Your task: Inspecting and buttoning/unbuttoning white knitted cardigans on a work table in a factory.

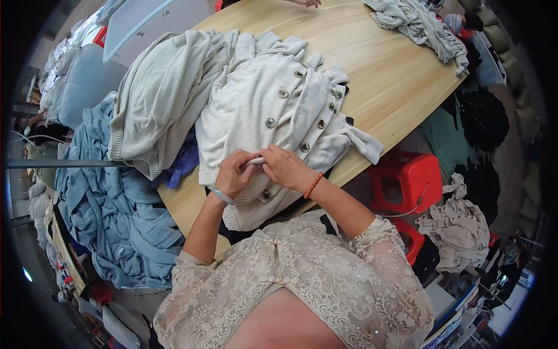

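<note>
A cream knitted cardigan (247, 107) with large marbled buttons (283, 92) lies spread on the wooden table before me. My left hand (232, 173), with a pale band at its wrist, pinches a fold of its front edge. My right hand (286, 168), wearing an orange bead bracelet (313, 185), grips the same fold from the other side. The fingertips of both hands nearly meet there. Whether a button sits inside the pinch, I cannot tell. One cardigan sleeve (364, 144) stretches to the right, toward the table edge.
More cream knitwear (165, 96) is heaped on the left, beside a blue-grey knit pile (110, 198). A purple garment (185, 160) peeks out below. Grey knits (415, 23) lie at the far right. Another person's hand (308, 3) shows at the far edge. Red stools (405, 181) stand right.
</note>
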Demonstrator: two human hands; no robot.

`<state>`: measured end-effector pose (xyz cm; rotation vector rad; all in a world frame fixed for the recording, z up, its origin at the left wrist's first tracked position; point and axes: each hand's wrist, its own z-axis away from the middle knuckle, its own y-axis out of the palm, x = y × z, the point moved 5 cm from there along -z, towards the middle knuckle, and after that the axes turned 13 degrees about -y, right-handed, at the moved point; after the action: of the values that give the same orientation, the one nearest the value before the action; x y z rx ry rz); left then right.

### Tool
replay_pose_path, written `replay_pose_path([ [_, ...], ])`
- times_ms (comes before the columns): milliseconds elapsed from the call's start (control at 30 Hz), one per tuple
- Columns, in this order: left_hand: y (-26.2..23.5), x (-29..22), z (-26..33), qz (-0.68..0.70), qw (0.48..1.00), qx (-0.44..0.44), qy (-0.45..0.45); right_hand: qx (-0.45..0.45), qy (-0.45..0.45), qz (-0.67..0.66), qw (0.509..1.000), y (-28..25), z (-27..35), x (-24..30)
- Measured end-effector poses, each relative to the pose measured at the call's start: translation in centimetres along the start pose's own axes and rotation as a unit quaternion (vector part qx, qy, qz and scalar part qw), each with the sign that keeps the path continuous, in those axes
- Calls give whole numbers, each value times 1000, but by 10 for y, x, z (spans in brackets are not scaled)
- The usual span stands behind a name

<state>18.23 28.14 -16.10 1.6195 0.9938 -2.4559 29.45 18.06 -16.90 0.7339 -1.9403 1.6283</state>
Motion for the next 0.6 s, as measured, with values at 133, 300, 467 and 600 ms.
replay_pose_path([
  [133,3,5,-4,26,999,-45,-8,-14,-25,-22,999,-4,-2,-7],
  [300,6,14,-6,106,992,-36,-56,-40,-39,-27,998,-10,-4,-9],
  [467,3,11,-7,109,992,-39,-51,-41,-91,-69,993,-22,-12,-14],
  [600,-1,11,-5,140,988,-38,-58,-3,-109,-112,988,-32,-10,-19],
])
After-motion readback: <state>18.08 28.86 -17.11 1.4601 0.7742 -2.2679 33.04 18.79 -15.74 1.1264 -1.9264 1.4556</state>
